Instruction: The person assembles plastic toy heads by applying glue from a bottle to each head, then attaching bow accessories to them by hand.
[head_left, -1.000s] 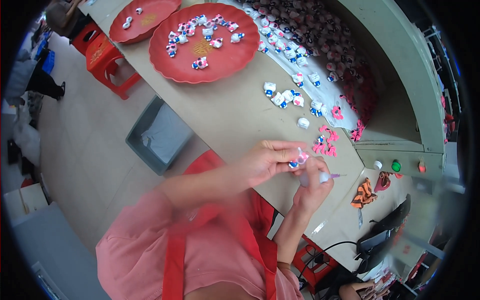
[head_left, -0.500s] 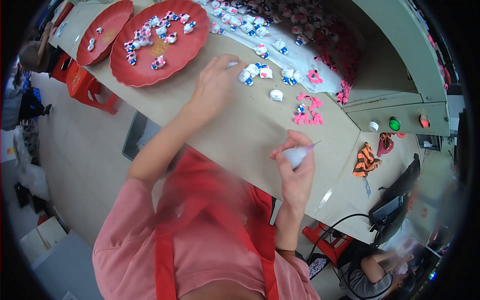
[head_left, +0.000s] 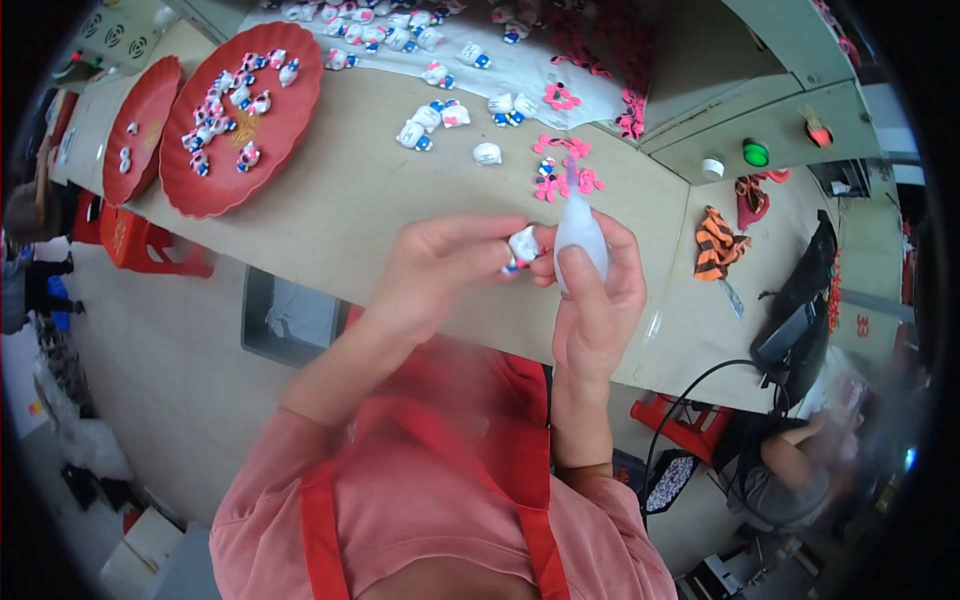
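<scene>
My left hand (head_left: 440, 262) pinches a small white, blue and pink figurine (head_left: 522, 247) between thumb and fingers, above the near part of the table. Close beside it, my right hand (head_left: 605, 295) is closed around a white squeeze bottle (head_left: 580, 238) with a thin purplish tip pointing away from me. The right fingertips come up to the figurine; whether they touch it I cannot tell. Beyond the hands lie a white rounded head piece (head_left: 487, 154), pink bow-like parts (head_left: 583, 181) and a small cluster of figurines (head_left: 427, 119).
Two red scalloped trays stand at the left, the larger tray (head_left: 275, 150) with several figurines, the smaller tray (head_left: 150, 135) with a few white pieces. A grey-green cabinet (head_left: 735, 150) with buttons rises at the right, near an orange-striped cloth (head_left: 718, 243). A grey bin (head_left: 262, 335) sits below the table edge.
My left hand has come back from the figurine cluster toward me, now with a figurine in it. My right hand has turned the bottle from tip-right to tip-away, and both hands have come together.
</scene>
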